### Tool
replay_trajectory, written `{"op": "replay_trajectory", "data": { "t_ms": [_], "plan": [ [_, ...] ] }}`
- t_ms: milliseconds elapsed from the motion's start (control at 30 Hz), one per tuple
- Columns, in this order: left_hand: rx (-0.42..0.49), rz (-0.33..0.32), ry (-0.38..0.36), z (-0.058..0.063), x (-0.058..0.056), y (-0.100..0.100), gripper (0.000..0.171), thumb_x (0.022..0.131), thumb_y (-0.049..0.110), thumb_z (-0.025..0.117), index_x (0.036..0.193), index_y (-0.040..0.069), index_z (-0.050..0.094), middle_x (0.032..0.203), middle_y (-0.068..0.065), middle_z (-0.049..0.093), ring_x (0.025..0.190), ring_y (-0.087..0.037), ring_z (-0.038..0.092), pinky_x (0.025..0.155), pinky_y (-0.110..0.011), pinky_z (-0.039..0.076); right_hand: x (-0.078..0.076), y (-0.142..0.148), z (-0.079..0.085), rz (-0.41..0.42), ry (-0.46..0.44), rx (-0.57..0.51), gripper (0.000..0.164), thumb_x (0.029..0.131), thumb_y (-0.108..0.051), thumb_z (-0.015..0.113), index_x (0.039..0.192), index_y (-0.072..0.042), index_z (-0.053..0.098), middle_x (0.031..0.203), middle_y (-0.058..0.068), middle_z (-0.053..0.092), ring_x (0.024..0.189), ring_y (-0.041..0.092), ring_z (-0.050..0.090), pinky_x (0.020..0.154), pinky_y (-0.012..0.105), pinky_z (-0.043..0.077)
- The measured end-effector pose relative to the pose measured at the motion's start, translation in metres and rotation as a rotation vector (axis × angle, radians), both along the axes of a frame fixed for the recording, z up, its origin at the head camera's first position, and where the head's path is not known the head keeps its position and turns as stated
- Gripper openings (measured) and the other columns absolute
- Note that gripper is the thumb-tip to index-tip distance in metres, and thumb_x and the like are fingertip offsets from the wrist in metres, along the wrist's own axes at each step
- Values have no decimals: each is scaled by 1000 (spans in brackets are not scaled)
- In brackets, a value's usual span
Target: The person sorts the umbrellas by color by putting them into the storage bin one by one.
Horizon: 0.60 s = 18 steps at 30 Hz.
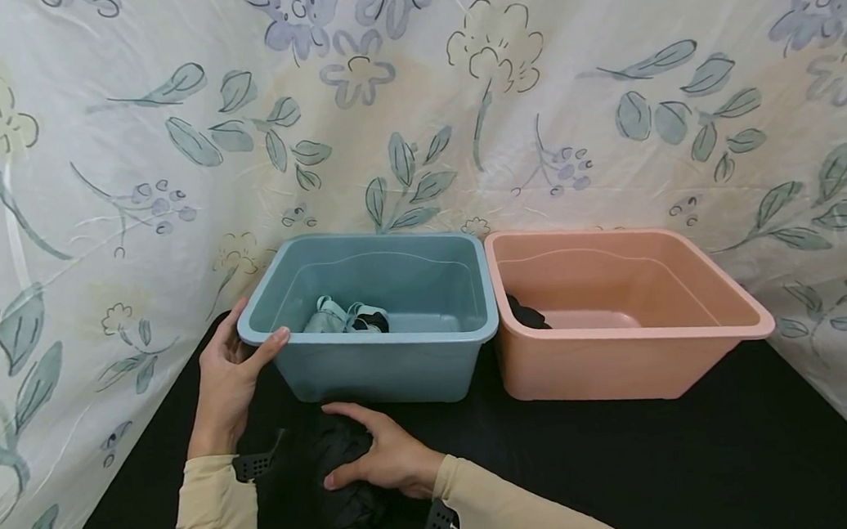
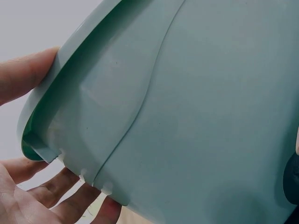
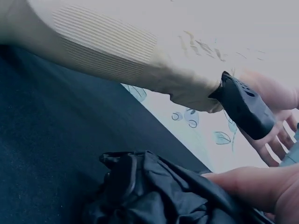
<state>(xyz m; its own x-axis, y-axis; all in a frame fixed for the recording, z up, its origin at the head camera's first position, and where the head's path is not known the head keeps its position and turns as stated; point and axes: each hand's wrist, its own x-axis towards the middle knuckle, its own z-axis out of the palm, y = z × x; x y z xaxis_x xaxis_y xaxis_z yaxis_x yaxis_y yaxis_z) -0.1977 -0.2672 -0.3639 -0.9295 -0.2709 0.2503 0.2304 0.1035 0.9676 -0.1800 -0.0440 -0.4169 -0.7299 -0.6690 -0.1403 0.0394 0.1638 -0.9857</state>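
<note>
My left hand holds the blue-green plastic bin by its front left corner. The thumb lies over the bin's rim in the left wrist view, and the other fingers are against its outer side. On the black surface in front of the bin lies a crumpled, shiny black bundle; its exact kind cannot be told. My right hand grips this bundle from its right, thumb and index finger spread around it. In the right wrist view the thumb presses on the bundle's folds.
Inside the blue-green bin are pale blue-green items with a small black piece. A pink bin stands right beside it, with a dark object at its left inside. Floral cloth hangs behind and at both sides.
</note>
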Motion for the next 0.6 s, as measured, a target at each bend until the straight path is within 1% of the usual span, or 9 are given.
{"op": "replay_trajectory", "data": {
  "t_ms": [133,267,367,467,533,600],
  "plan": [
    [8,-7,-1,0,0,0,84,95,15,73,162,12,23,162,-11,31,148,-29,31,120,-48,24,-2,4,-3,22,-28,-57,78,83,2,80,149,-28,52,150,-3,41,130,19,43,107,41,41],
    [10,-11,1,0,0,0,84,95,15,73,162,11,22,162,-11,31,148,-29,30,120,-50,24,-3,10,-5,40,-12,-85,77,86,-2,80,150,-30,49,152,-4,40,133,19,42,105,37,42],
    [10,-10,2,0,0,-1,84,95,15,73,162,11,22,162,-11,30,148,-30,30,120,-50,24,-3,15,-3,60,12,-106,74,88,-5,78,152,-30,48,153,-7,40,134,19,41,106,39,42],
    [9,-9,3,0,0,-1,83,95,15,73,162,11,23,162,-11,30,148,-31,30,120,-50,24,-2,21,-1,75,43,-120,72,90,-8,77,151,-33,48,152,-10,42,136,16,39,110,42,36],
    [9,-6,3,0,0,-1,83,95,15,73,162,11,23,162,-11,31,148,-31,31,120,-50,24,-1,25,1,82,47,-142,71,91,-9,76,151,-34,48,152,-11,43,135,15,39,110,42,35],
    [9,-4,1,0,1,0,83,95,15,73,162,11,24,162,-11,31,148,-30,31,120,-50,25,0,28,4,91,37,-177,71,91,-9,76,151,-35,48,152,-10,43,134,16,43,110,40,37]
  ]
}}
